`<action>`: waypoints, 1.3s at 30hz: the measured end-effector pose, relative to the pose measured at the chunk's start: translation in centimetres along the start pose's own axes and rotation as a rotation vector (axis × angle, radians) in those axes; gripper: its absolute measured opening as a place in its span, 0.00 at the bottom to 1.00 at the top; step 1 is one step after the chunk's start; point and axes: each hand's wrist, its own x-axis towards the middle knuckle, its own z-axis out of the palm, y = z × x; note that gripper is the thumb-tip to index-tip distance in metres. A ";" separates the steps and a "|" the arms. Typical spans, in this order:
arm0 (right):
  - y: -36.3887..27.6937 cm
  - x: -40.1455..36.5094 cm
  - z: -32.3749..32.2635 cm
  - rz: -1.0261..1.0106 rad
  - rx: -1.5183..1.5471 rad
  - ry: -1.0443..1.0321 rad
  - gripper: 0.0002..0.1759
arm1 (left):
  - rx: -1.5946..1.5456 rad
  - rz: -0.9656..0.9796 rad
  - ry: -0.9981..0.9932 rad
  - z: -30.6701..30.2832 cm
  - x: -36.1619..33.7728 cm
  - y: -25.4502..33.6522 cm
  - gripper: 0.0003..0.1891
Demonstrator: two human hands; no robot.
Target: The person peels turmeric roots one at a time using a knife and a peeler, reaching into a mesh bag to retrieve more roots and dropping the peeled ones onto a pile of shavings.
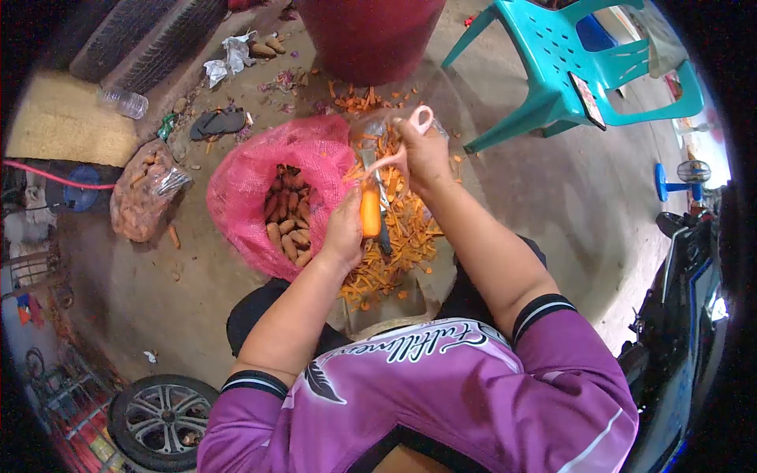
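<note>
Spreading beneath everything in the head view is a bare grey floor, smudged and littered. A red tub stands at the far edge, and to its right is a teal plastic chair bearing a flat, phone-like object. A small blue fan and part of a motorcycle edge the right side; a spoked wheel lies lower left.

The left hand has its fingers closed around an orange root, held upright over a heap of peelings between the person's knees. The right hand has its fingers wrapped around the handle of a pink peeler, whose head is just above the root's upper end. Just left, a pink mesh bag gapes around unpeeled roots; farther left is a clear plastic bag with contents too blurred to identify.

Across the purple shirt, black-and-white script appears to read "Fulfillmen", beside a black feather print.
</note>
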 end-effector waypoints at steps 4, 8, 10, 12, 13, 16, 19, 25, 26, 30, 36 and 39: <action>-0.8 -1.4 0.6 0.162 -0.111 -0.046 0.09 | 0.074 0.068 -0.068 0.2 0.1 -0.7 0.17; 0.5 2.3 -1.7 -0.077 -0.045 0.009 0.10 | 0.199 0.082 -0.063 0.0 -0.3 -1.1 0.16; -0.5 2.3 -2.0 -0.045 0.048 0.053 0.10 | 0.163 0.037 -0.056 0.7 -0.7 -0.9 0.17; -0.7 1.9 -1.8 -0.039 0.051 0.061 0.10 | 0.010 -0.068 -0.076 0.1 -0.5 -0.4 0.18; -0.9 0.9 -1.4 0.028 0.011 0.032 0.09 | -0.040 -0.090 -0.096 -0.4 -0.2 -0.2 0.18; -1.1 -2.5 0.1 0.144 -0.030 -0.083 0.08 | -0.126 -0.105 -0.175 -0.9 0.3 0.8 0.19; -0.9 -4.9 1.0 0.159 -0.082 -0.145 0.07 | -0.243 -0.104 -0.006 0.6 0.0 0.7 0.20; 0.3 -4.1 0.6 0.209 -0.115 -0.153 0.08 | -0.218 -0.075 -0.036 0.4 -0.3 0.2 0.19; 0.1 -4.2 0.7 0.204 -0.097 -0.157 0.08 | -0.207 -0.055 -0.044 0.5 -0.3 0.3 0.19; 0.1 0.2 -1.0 0.043 -0.146 0.031 0.10 | 0.063 -0.061 -0.096 -0.4 -0.1 -1.5 0.19; -0.6 1.0 -1.4 -0.009 -0.042 0.044 0.10 | -0.096 -0.135 0.057 0.8 -0.2 0.3 0.19; -0.9 -2.3 0.3 0.060 -0.150 -0.051 0.09 | -0.174 -0.152 -0.003 -0.5 0.3 0.3 0.18</action>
